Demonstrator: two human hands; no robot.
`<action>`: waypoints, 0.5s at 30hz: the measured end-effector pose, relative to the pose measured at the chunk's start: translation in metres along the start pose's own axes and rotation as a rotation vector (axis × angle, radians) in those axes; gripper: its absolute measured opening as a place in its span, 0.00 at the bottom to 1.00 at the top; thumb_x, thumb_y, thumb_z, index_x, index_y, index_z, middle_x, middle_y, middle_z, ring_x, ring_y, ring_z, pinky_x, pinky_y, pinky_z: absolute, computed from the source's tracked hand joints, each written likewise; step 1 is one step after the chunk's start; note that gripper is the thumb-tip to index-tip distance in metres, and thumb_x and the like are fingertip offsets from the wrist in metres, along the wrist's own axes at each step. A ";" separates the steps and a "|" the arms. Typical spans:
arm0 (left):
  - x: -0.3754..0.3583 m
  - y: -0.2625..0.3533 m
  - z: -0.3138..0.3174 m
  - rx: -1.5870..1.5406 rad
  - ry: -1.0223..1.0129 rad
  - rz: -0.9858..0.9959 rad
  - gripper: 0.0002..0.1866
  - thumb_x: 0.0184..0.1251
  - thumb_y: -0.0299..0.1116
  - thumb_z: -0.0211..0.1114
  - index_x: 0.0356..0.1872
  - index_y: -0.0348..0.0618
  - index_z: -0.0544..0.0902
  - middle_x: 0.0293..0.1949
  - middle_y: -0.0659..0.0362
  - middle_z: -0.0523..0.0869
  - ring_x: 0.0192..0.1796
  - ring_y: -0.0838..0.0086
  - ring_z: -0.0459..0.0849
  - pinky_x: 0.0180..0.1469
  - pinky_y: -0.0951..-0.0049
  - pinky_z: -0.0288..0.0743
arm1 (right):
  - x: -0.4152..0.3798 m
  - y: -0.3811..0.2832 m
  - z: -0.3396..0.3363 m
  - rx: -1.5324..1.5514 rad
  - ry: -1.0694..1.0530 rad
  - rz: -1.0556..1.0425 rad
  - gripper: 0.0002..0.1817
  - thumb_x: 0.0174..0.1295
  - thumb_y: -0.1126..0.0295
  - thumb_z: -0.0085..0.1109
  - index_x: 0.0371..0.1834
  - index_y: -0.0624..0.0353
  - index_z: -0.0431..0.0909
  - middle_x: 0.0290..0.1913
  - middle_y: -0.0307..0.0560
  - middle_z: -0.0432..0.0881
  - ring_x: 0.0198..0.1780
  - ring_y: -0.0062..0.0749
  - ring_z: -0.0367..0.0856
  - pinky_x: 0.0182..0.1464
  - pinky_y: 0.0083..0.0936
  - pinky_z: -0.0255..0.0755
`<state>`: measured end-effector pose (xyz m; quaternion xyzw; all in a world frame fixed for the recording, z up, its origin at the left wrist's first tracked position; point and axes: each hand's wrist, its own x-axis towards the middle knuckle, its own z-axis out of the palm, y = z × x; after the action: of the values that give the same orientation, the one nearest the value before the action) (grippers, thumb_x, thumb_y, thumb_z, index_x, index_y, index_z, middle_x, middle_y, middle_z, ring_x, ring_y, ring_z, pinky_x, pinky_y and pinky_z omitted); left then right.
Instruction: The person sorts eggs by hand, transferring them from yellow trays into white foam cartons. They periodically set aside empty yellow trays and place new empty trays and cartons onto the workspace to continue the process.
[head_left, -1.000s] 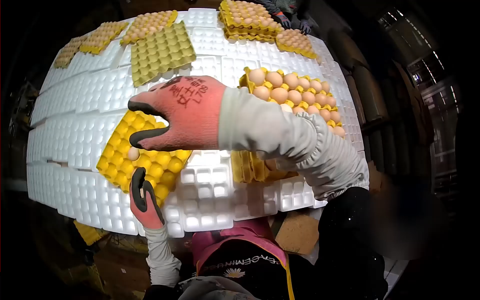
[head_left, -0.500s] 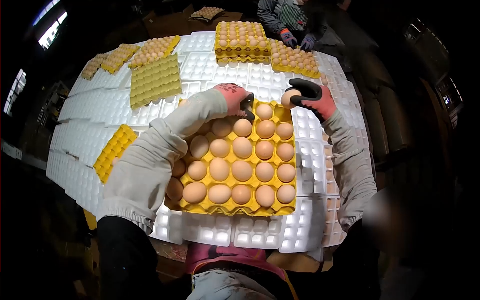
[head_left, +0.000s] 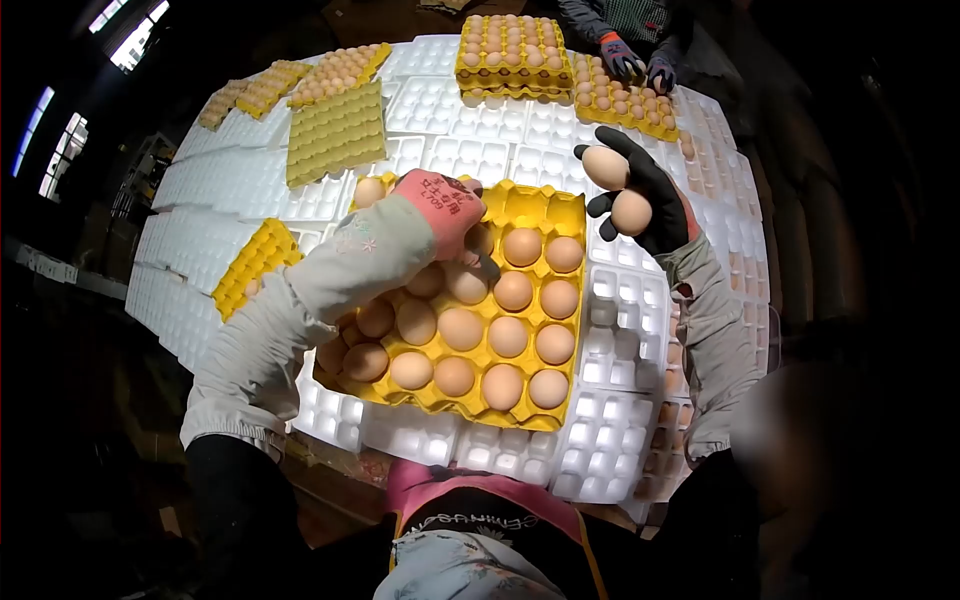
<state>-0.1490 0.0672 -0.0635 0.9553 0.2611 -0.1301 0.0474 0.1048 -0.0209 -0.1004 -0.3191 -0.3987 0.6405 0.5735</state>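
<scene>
Over the yellow tray (head_left: 538,212), the left hand (head_left: 440,212) reaches down among eggs (head_left: 508,337); its fingertips are partly hidden, so its grip cannot be told. Beside the tray, apart from it, the right hand (head_left: 656,200) clasps two eggs (head_left: 606,168). White trays (head_left: 604,445) surround the yellow one; a co-worker's hands (head_left: 622,58) are at a far egg tray (head_left: 625,104).

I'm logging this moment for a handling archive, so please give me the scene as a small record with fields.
left hand: gloved, fingers down among eggs in the near tray; grip cannot be told
right hand: gloved, raised beside that tray, holding two eggs
near tray: yellow, with eggs in many cups
surface beneath: white moulded trays, side by side
beyond, centre: stacked yellow egg trays
beyond, left: greenish tray
beyond, right: co-worker's gloved hands at another egg tray
</scene>
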 end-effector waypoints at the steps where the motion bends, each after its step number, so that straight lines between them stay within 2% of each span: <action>1: 0.007 0.003 0.001 0.119 -0.116 -0.025 0.22 0.48 0.45 0.70 0.42 0.45 0.81 0.46 0.57 0.82 0.44 0.59 0.82 0.45 0.65 0.76 | -0.008 -0.002 0.001 -0.025 -0.006 0.011 0.26 0.64 0.57 0.51 0.61 0.62 0.67 0.55 0.49 0.74 0.38 0.32 0.81 0.28 0.25 0.79; 3: 0.013 0.000 0.002 0.171 -0.125 0.039 0.22 0.48 0.45 0.70 0.43 0.46 0.81 0.46 0.57 0.82 0.44 0.59 0.82 0.46 0.65 0.76 | -0.010 -0.012 0.005 -0.633 -0.146 0.128 0.24 0.61 0.54 0.55 0.55 0.58 0.74 0.53 0.49 0.74 0.39 0.29 0.80 0.32 0.28 0.79; 4: 0.013 -0.003 0.003 0.229 -0.134 0.090 0.22 0.47 0.44 0.70 0.44 0.47 0.81 0.45 0.57 0.82 0.45 0.60 0.82 0.46 0.65 0.76 | -0.006 -0.008 0.018 -1.089 -0.247 -0.136 0.22 0.55 0.50 0.59 0.46 0.54 0.81 0.49 0.49 0.75 0.38 0.32 0.81 0.36 0.32 0.77; 5: 0.008 -0.005 0.001 0.232 -0.138 0.101 0.22 0.47 0.44 0.70 0.44 0.47 0.81 0.45 0.57 0.82 0.45 0.60 0.82 0.46 0.65 0.76 | -0.012 -0.005 0.034 -1.773 -0.212 -0.087 0.21 0.51 0.47 0.62 0.40 0.51 0.83 0.45 0.49 0.74 0.39 0.37 0.81 0.39 0.35 0.75; 7: -0.004 -0.012 -0.006 0.022 0.094 0.119 0.18 0.53 0.42 0.66 0.40 0.41 0.82 0.38 0.58 0.83 0.40 0.65 0.84 0.42 0.67 0.77 | -0.007 0.008 0.046 -2.177 -0.329 0.085 0.24 0.47 0.44 0.64 0.35 0.52 0.83 0.45 0.48 0.73 0.40 0.39 0.81 0.37 0.36 0.75; 9: -0.012 -0.024 -0.005 -0.962 0.251 -0.029 0.17 0.55 0.35 0.65 0.45 0.39 0.81 0.39 0.61 0.83 0.40 0.71 0.83 0.41 0.74 0.77 | -0.006 0.001 0.050 -2.132 -0.342 0.131 0.24 0.46 0.43 0.64 0.35 0.52 0.83 0.44 0.48 0.73 0.39 0.36 0.81 0.37 0.37 0.74; 10: -0.014 -0.026 -0.014 -1.228 0.201 -0.039 0.18 0.54 0.33 0.65 0.46 0.38 0.80 0.43 0.60 0.82 0.41 0.72 0.82 0.43 0.76 0.77 | -0.009 0.005 0.040 -2.039 -0.286 0.044 0.24 0.45 0.43 0.64 0.35 0.51 0.83 0.45 0.50 0.73 0.38 0.38 0.81 0.36 0.37 0.74; 11: -0.011 -0.026 -0.022 -1.495 0.126 -0.039 0.19 0.53 0.31 0.65 0.47 0.36 0.79 0.47 0.59 0.81 0.43 0.74 0.81 0.44 0.78 0.76 | -0.015 0.010 0.026 -1.800 -0.141 -0.092 0.28 0.48 0.40 0.61 0.36 0.55 0.82 0.41 0.48 0.76 0.36 0.35 0.81 0.35 0.33 0.74; 13: 0.001 -0.021 -0.004 -1.394 0.269 0.117 0.20 0.50 0.31 0.68 0.46 0.39 0.81 0.54 0.55 0.75 0.46 0.69 0.81 0.47 0.74 0.76 | -0.026 0.031 -0.015 -0.522 0.036 -0.027 0.33 0.52 0.37 0.54 0.42 0.60 0.80 0.40 0.47 0.78 0.34 0.33 0.80 0.34 0.31 0.73; 15: 0.014 -0.006 0.008 -0.351 0.448 0.368 0.22 0.44 0.35 0.73 0.45 0.46 0.82 0.60 0.53 0.70 0.50 0.65 0.79 0.49 0.68 0.76 | -0.043 0.052 -0.016 0.490 0.079 -0.040 0.37 0.56 0.35 0.46 0.47 0.62 0.76 0.42 0.49 0.80 0.31 0.32 0.77 0.29 0.31 0.73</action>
<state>-0.1425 0.0779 -0.0755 0.9685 0.1066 0.1406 0.1756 0.0998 -0.0619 -0.1556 -0.1874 -0.2152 0.6937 0.6614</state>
